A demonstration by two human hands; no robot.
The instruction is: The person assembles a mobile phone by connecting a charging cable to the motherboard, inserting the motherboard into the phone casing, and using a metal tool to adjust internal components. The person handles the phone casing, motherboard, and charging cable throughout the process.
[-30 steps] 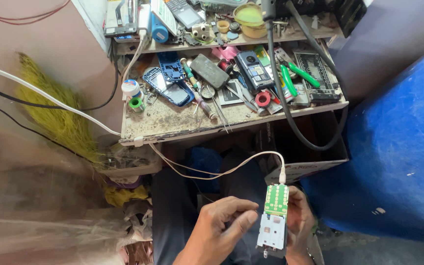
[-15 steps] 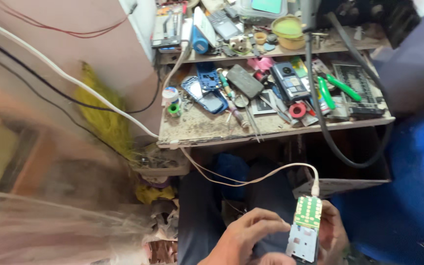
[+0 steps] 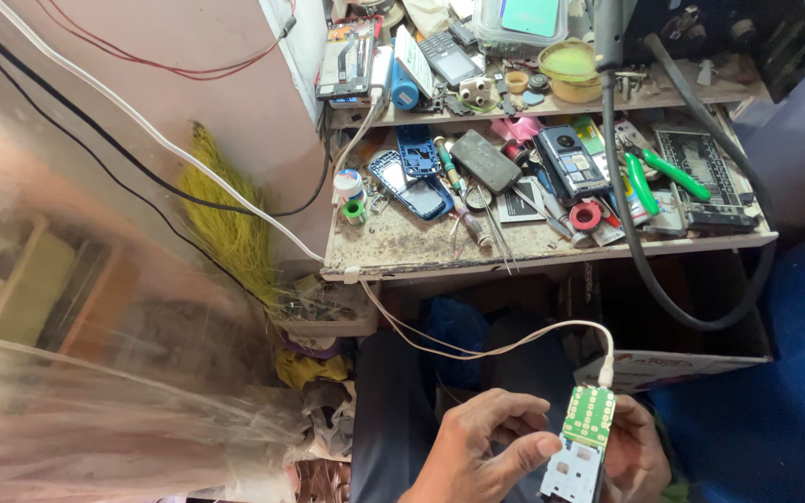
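- Phone board (image 3: 581, 445), stripped of its shell, sits low in the head view over your lap, with the green keypad circuit facing up and a pale frame below it.
- Your right hand (image 3: 634, 452) cradles it from behind and the right side, fingers closed around its edge; your left hand (image 3: 477, 452) is curled beside it, thumb tip pressing against the lower left of the frame.
- Already in place, by the look of it: the white cable (image 3: 477, 349) is plugged into the top end of the board and runs up in a loop to the edge of the workbench (image 3: 402, 251).
- Not yet visible: any housing, keypad cover or screen fitted on the board; I judge the work to be mid-way, with the board bare and under test or charge.
- Loose phone parts lie on the bench: a blue phone shell (image 3: 418, 154), a dark handset (image 3: 566, 160) and green-handled pliers (image 3: 668, 177), all well apart from your hands.
- Room to move is tight. The bench edge hangs above your hands, a thick black hose (image 3: 640, 270) droops just to the upper right, and the cable has only a little slack.
- Your left side is hemmed by clear plastic sheeting (image 3: 95, 410); the freest space is straight down toward your lap.
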